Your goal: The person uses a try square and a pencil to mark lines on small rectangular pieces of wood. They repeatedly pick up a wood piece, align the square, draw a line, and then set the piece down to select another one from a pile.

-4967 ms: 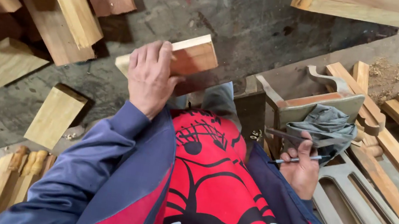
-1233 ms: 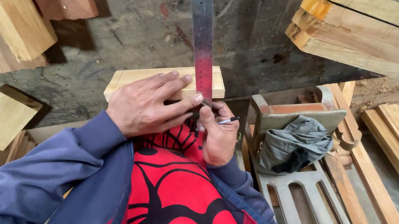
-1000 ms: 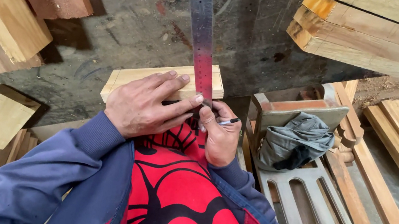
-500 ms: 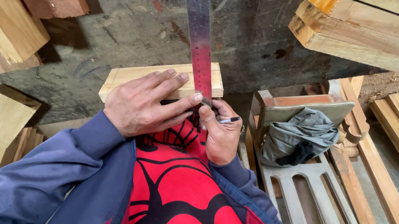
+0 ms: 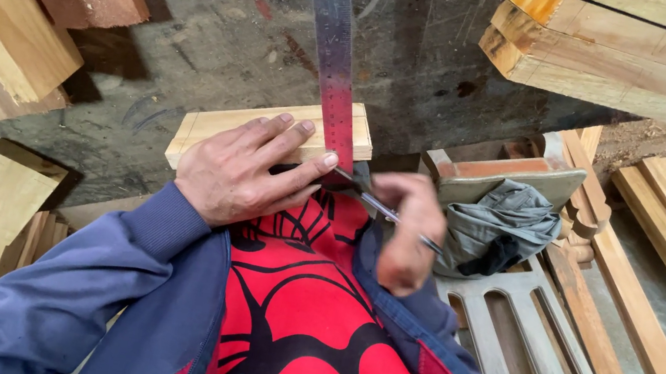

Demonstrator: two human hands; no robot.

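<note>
A: Nearest to you?

B: My right hand [image 5: 403, 228], blurred, fingers closed around a pen [image 5: 386, 212] whose tip meets the ruler's near end.

A: Left?

B: My left hand [image 5: 244, 167] lies flat on the wood block [image 5: 210, 123], fingers spread, thumb pinning the steel ruler [image 5: 337, 56].

A: Beyond?

B: The ruler crosses the block and runs away over the concrete floor [image 5: 223, 39].

Motion blur and hidden edges at my lap.
My right hand [image 5: 404, 228] is blurred; the steel ruler [image 5: 335, 47] runs off the top edge; my left hand [image 5: 243, 169] hides part of the wood block [image 5: 210, 125].
</note>
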